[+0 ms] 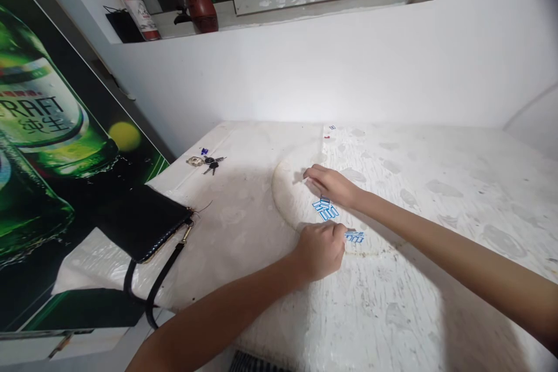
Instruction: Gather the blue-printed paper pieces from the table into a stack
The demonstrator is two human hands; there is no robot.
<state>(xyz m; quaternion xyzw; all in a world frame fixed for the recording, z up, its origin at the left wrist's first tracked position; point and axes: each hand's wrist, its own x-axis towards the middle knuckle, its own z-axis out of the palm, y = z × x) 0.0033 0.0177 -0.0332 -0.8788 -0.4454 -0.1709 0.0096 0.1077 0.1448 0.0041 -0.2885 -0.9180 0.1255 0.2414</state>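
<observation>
My left hand [321,251] rests low over the white table covering, its fingers curled and closed beside blue printed lettering [355,237]. Farther from me, my right hand [332,183] has thumb and fingers pinched together. A small pale bit shows at its fingertips, too indistinct to name. More blue lettering [326,209] lies between both hands; whether it is printed on the covering or on a clear film, I cannot tell. A round, yellowish outline [275,192] curves on the surface around this spot. What the left fingers grip, if anything, is hidden.
Keys [212,164] lie on the white-covered table [244,203], toward the left. A black purse [150,221] with a strap sits at the left edge. A red-brown bottle [201,3] and a clear bottle [138,11] stand on the windowsill. A beer-picture panel [47,128] borders the left.
</observation>
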